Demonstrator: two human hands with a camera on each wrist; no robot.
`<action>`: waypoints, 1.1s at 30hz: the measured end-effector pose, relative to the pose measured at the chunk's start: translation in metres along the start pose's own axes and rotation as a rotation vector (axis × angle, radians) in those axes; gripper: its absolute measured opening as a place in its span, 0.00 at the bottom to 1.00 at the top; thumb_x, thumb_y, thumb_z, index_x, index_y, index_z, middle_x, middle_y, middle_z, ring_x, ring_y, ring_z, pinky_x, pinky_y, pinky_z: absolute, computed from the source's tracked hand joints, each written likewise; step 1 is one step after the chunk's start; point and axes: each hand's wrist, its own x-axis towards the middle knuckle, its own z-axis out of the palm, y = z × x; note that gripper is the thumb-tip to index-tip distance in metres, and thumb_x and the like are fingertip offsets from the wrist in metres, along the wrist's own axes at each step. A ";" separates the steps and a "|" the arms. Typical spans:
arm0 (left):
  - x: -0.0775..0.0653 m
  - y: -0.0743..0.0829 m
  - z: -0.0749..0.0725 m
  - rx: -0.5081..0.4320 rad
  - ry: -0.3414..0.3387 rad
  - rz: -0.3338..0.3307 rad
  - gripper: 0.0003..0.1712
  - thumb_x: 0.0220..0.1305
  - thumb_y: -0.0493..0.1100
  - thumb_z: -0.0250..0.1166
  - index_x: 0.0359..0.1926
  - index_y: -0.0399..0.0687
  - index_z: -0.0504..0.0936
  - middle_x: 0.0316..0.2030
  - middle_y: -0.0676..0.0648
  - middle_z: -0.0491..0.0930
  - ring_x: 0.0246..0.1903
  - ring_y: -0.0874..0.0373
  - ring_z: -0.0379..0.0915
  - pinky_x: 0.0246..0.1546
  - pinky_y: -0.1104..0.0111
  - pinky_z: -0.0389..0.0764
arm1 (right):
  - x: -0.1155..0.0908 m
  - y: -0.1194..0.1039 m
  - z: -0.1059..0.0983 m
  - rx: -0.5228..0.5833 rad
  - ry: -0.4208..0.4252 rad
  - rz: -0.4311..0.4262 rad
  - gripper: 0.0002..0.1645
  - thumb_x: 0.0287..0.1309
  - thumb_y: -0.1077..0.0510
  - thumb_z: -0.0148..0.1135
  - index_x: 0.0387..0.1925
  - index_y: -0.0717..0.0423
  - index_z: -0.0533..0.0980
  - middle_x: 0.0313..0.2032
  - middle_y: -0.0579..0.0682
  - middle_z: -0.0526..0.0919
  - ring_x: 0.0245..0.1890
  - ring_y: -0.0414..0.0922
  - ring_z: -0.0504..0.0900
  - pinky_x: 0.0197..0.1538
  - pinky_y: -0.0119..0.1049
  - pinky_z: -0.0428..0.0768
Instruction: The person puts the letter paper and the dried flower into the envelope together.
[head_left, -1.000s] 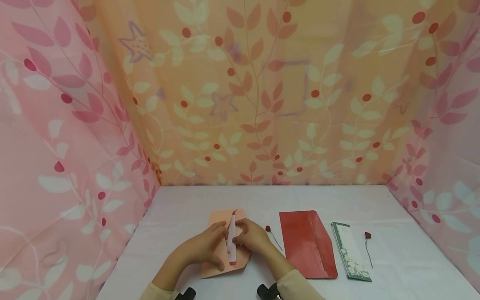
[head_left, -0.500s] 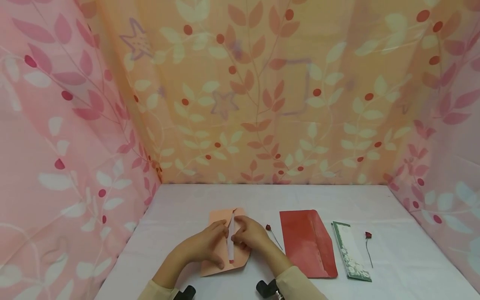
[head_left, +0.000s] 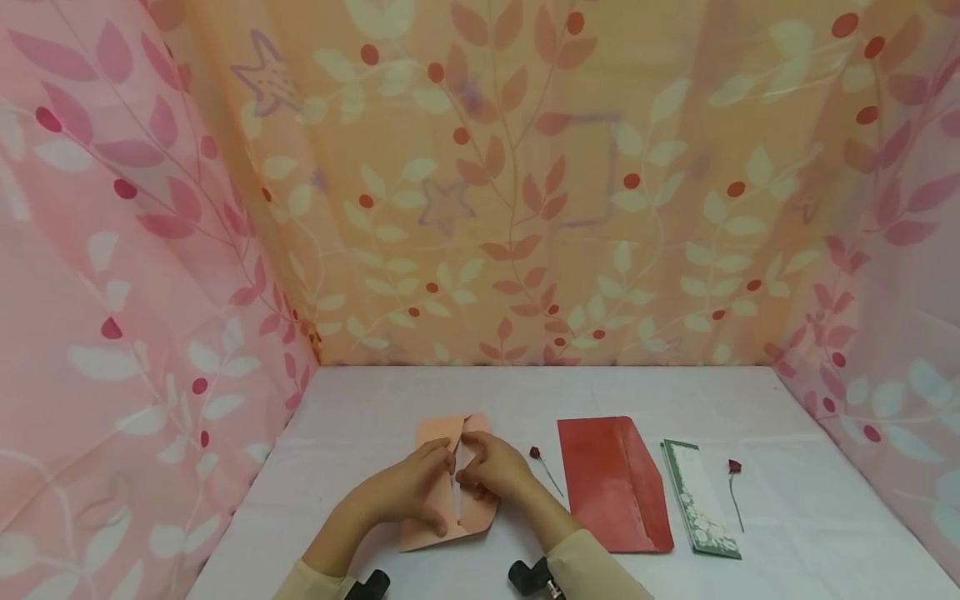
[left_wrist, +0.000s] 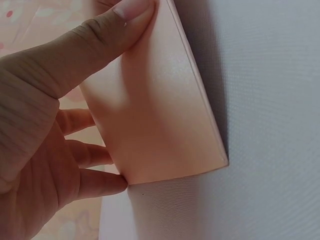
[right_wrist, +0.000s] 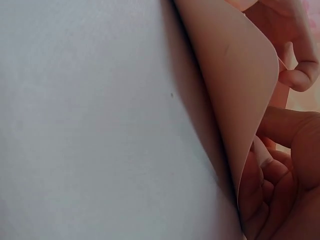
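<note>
A peach paper envelope (head_left: 435,429) lies on the table with its flap to the right. My left hand (head_left: 408,496) grips its left half; in the left wrist view the thumb (left_wrist: 95,42) lies on top and the fingers reach under the far edge. A narrow strip of a white card (head_left: 457,496) shows at the envelope's mouth, the rest hidden inside. My right hand (head_left: 491,467) has its fingers curled at the card's right edge, over the flap. In the right wrist view the flap (right_wrist: 235,75) bends up and partly covers my right fingers (right_wrist: 267,170).
To the right lie a small dried rose (head_left: 536,453), a red envelope (head_left: 603,483), a green-bordered floral card (head_left: 701,500) and a second rose (head_left: 734,467). White cloth (head_left: 375,392) covers the table; patterned curtains (head_left: 517,183) enclose it at the back and sides.
The white card has slid left into the peach envelope, its visible strip growing narrower. My right hand has shifted slightly left with it; my left hand has kept its grip.
</note>
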 end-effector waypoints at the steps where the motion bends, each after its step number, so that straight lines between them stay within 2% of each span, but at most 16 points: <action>1: 0.000 0.000 0.000 -0.001 0.000 0.001 0.45 0.34 0.66 0.83 0.51 0.61 0.69 0.76 0.40 0.58 0.75 0.44 0.58 0.68 0.50 0.70 | 0.000 0.000 0.001 -0.006 0.004 0.000 0.44 0.50 0.55 0.78 0.69 0.51 0.71 0.21 0.44 0.85 0.15 0.40 0.81 0.20 0.35 0.79; 15: -0.001 -0.001 0.001 -0.006 -0.001 0.009 0.42 0.35 0.67 0.82 0.49 0.63 0.69 0.77 0.39 0.56 0.76 0.41 0.56 0.66 0.49 0.72 | -0.005 -0.011 0.006 -0.106 0.049 -0.013 0.42 0.45 0.55 0.77 0.66 0.51 0.75 0.17 0.42 0.83 0.14 0.39 0.80 0.22 0.35 0.75; 21: 0.000 0.001 -0.001 -0.010 0.002 0.026 0.44 0.35 0.65 0.82 0.51 0.60 0.69 0.76 0.38 0.58 0.76 0.41 0.55 0.67 0.49 0.71 | -0.005 -0.014 0.005 -0.111 0.066 0.015 0.43 0.43 0.54 0.77 0.65 0.51 0.75 0.16 0.43 0.82 0.14 0.41 0.79 0.22 0.36 0.75; 29: 0.000 0.003 -0.001 -0.005 0.005 0.023 0.46 0.35 0.66 0.82 0.53 0.57 0.70 0.75 0.35 0.58 0.73 0.39 0.61 0.65 0.49 0.73 | -0.006 -0.014 0.006 0.109 -0.010 0.020 0.45 0.47 0.62 0.74 0.69 0.57 0.70 0.19 0.50 0.85 0.13 0.41 0.81 0.20 0.35 0.80; 33: 0.000 0.003 -0.001 -0.008 0.007 0.022 0.45 0.35 0.65 0.82 0.52 0.57 0.70 0.75 0.35 0.58 0.73 0.38 0.60 0.65 0.48 0.73 | -0.007 -0.013 0.005 0.168 -0.042 0.019 0.44 0.49 0.62 0.75 0.70 0.56 0.69 0.20 0.51 0.86 0.12 0.41 0.81 0.17 0.34 0.79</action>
